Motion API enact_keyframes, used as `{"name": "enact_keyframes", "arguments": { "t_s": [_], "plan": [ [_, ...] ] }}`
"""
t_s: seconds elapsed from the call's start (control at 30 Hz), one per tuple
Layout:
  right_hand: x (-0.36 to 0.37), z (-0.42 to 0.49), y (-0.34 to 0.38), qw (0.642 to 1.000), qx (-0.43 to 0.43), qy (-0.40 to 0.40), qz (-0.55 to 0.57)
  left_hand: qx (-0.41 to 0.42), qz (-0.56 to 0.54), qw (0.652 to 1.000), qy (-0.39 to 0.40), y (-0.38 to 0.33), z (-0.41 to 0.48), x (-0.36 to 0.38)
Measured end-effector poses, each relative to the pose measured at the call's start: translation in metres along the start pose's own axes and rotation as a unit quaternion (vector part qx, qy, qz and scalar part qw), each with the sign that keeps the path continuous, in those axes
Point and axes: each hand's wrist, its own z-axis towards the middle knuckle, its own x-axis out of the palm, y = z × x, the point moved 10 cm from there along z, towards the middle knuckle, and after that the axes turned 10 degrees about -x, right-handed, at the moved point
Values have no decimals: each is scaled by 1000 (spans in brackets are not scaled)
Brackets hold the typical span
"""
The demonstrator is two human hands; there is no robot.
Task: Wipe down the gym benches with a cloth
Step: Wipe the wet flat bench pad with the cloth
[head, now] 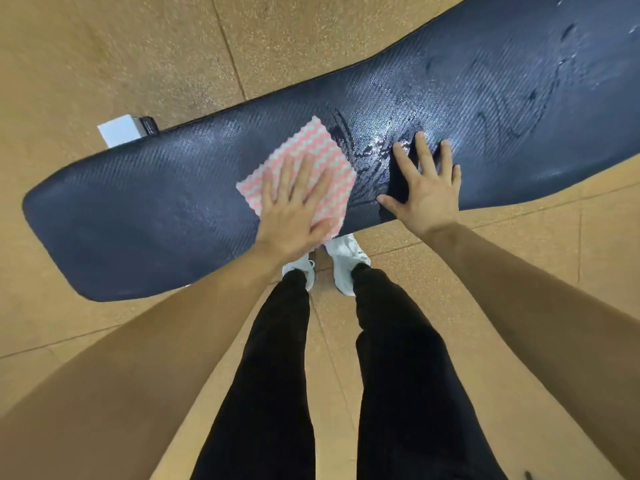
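A long dark blue padded gym bench stretches from lower left to upper right in front of me. A pink-and-white zigzag cloth lies flat on the middle of the pad. My left hand presses down on the cloth with straight, spread fingers. My right hand rests flat on the bare pad just right of the cloth, fingers spread. Wet streaks glisten on the pad between the cloth and the right hand and further to the upper right.
The floor is tan speckled rubber tile. A small white box sticks out from behind the bench's far edge at the left. My own black-trousered legs and white shoes stand against the bench's near edge.
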Motion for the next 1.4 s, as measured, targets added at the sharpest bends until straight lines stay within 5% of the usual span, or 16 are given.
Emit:
{"name": "enact_keyframes", "arguments": {
  "t_s": [0.37,0.77,1.4],
  "plan": [
    [2,-12,-18,996,-78,-50,-12,-6,29,1000,-3,-13,-9,4],
    [-36,14,-91,982,-165,-42,-76,-166,23,986,-10,-31,132,-52],
    [-57,18,-177,987,-141,-56,-57,-54,40,998,0,-153,33,17]
  ]
}}
